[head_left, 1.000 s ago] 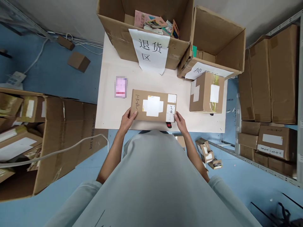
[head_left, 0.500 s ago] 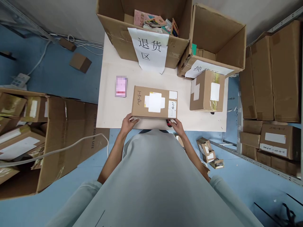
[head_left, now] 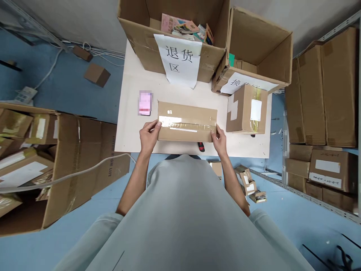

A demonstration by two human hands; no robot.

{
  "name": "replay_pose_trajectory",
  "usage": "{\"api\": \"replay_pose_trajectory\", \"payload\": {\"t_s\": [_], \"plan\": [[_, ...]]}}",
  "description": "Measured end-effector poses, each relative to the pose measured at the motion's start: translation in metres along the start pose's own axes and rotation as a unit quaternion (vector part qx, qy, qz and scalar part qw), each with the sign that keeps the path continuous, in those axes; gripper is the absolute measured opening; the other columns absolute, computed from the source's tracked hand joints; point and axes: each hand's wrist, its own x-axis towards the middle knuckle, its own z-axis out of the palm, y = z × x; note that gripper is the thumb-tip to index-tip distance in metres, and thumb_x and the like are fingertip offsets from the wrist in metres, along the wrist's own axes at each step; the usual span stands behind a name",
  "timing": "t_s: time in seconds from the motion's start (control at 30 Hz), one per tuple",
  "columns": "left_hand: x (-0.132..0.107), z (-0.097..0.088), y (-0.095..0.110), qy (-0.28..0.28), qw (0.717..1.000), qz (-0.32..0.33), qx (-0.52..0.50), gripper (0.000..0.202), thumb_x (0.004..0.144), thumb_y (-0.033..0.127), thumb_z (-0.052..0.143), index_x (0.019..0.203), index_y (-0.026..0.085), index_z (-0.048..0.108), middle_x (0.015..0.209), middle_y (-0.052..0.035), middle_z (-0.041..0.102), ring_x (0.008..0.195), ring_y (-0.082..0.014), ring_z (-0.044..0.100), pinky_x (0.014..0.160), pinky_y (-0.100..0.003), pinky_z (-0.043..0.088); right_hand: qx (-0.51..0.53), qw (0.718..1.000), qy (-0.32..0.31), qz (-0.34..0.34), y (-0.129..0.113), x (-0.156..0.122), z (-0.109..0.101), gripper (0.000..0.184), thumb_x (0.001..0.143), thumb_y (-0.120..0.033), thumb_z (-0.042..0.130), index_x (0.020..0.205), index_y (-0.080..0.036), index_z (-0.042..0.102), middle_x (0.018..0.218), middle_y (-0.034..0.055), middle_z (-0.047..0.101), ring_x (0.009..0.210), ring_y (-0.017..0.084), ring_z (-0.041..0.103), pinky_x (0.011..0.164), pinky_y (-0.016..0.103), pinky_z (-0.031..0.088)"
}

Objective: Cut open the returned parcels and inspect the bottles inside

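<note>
A flat cardboard parcel (head_left: 186,120) lies near the front edge of the white table (head_left: 132,128), a strip of clear tape running along its upper face. My left hand (head_left: 149,134) grips its left end, fingers wrapped round the edge. My right hand (head_left: 220,138) grips its right end the same way. A small red and black tool (head_left: 200,146) lies on the table just below the parcel, between my hands.
A pink card (head_left: 144,103) lies left of the parcel. A taller taped box (head_left: 246,110) stands to the right. Two big open cartons (head_left: 175,34) (head_left: 254,49) with paper signs line the far edge. Stacked boxes fill the floor at left (head_left: 42,158) and the shelves at right (head_left: 321,113).
The parcel has been turned over: the face with white labels and handwriting showed before, now a taped face is up. Both hands moved from the near edge to the parcel's two ends.
</note>
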Motion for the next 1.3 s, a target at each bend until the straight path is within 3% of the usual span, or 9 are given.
{"api": "replay_pose_trajectory", "payload": {"t_s": [0.27,0.43,0.57,0.73,0.87,0.97,1.1,1.3], "plan": [[-0.003,0.006,-0.033,-0.030,0.996,-0.081,0.010,0.065,0.097,0.065,0.078,0.142,0.018,0.078,0.151,-0.0186,0.073,0.137,-0.0326,0.072,0.123,-0.049,0.057,0.009,0.999,-0.002,0.045,0.018,-0.006,0.020,0.085,0.102,-0.080,0.059,0.167,-0.025,0.060,0.161,0.0179,0.064,0.144,0.033,0.065,0.124,0.051,0.057],[-0.007,0.001,-0.031,0.019,0.995,-0.095,0.012,0.068,0.099,0.063,0.080,0.149,0.019,0.073,0.162,-0.0214,0.066,0.148,-0.0361,0.066,0.124,-0.050,0.057,0.002,0.998,0.036,0.050,0.015,0.001,0.018,0.079,0.102,-0.079,0.059,0.155,-0.020,0.066,0.158,0.0203,0.067,0.141,0.034,0.067,0.122,0.053,0.058],[-0.016,0.009,-0.017,0.012,0.999,-0.047,0.006,0.070,0.102,0.066,0.074,0.155,0.020,0.069,0.161,-0.0196,0.066,0.150,-0.0345,0.064,0.125,-0.049,0.056,0.014,0.998,0.045,0.051,0.021,0.007,0.022,0.075,0.101,-0.080,0.058,0.144,-0.019,0.069,0.146,0.0192,0.076,0.134,0.032,0.071,0.120,0.050,0.059],[-0.041,0.041,0.022,0.003,0.994,0.082,0.073,0.071,0.103,0.069,0.072,0.157,0.023,0.069,0.147,-0.0178,0.064,0.147,-0.0331,0.063,0.130,-0.050,0.051,0.023,0.996,0.061,0.052,0.045,0.010,0.002,0.078,0.097,-0.081,0.059,0.141,-0.018,0.071,0.145,0.0205,0.077,0.136,0.035,0.072,0.123,0.054,0.055],[-0.070,0.069,0.060,-0.085,0.976,0.181,0.084,0.060,0.109,0.063,0.067,0.157,0.027,0.070,0.149,-0.0169,0.059,0.150,-0.0335,0.060,0.133,-0.055,0.050,0.008,0.990,0.117,0.078,0.071,0.009,-0.031,0.087,0.093,-0.085,0.055,0.139,-0.014,0.074,0.147,0.0236,0.076,0.142,0.037,0.069,0.130,0.056,0.048],[-0.085,0.084,0.078,-0.146,0.958,0.229,0.091,0.053,0.110,0.059,0.068,0.157,0.034,0.069,0.155,-0.0154,0.058,0.156,-0.0345,0.057,0.133,-0.058,0.050,-0.010,0.990,0.113,0.086,0.085,0.007,-0.049,0.088,0.092,-0.086,0.053,0.138,-0.015,0.077,0.150,0.0228,0.076,0.145,0.036,0.067,0.132,0.056,0.046],[-0.087,0.089,0.081,-0.157,0.946,0.265,0.102,0.052,0.111,0.056,0.068,0.157,0.034,0.069,0.156,-0.0161,0.059,0.156,-0.0349,0.057,0.131,-0.060,0.051,-0.017,0.991,0.104,0.082,0.088,0.007,-0.056,0.088,0.093,-0.086,0.053,0.138,-0.015,0.078,0.150,0.0224,0.076,0.144,0.036,0.068,0.131,0.055,0.048],[-0.073,0.079,0.072,-0.107,0.960,0.239,0.104,0.055,0.110,0.058,0.068,0.157,0.030,0.070,0.143,-0.0162,0.060,0.145,-0.0332,0.063,0.127,-0.054,0.053,0.010,0.989,0.105,0.100,0.077,0.009,-0.044,0.087,0.091,-0.086,0.058,0.136,-0.014,0.076,0.149,0.0226,0.077,0.142,0.036,0.069,0.130,0.056,0.048]]}}
